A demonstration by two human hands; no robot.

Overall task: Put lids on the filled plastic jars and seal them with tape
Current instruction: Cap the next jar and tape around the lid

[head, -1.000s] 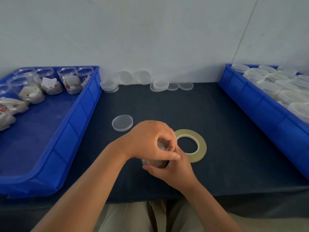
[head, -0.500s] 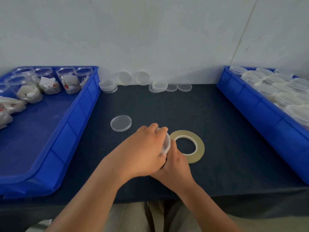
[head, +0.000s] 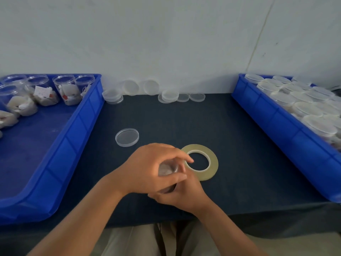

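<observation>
A clear plastic jar (head: 168, 169) with its lid on sits between both hands near the table's front edge. My left hand (head: 149, 169) curls over its top, fingers and thumb round the lid. My right hand (head: 182, 196) cups the jar from below and behind, mostly hidden by the left. A yellowish tape roll (head: 212, 163) lies flat just right of the jar. A loose clear lid (head: 127, 137) lies on the dark cloth to the upper left.
A blue tray (head: 60, 145) on the left holds several open filled jars (head: 68, 91). A blue tray (head: 287, 133) on the right holds several lidded jars (head: 306, 109). Spare lids (head: 168, 96) lie stacked along the wall.
My left hand has turned on the jar's top, its fingers now spread over the lid toward the tape roll. The jar stays in the same spot between both hands.
</observation>
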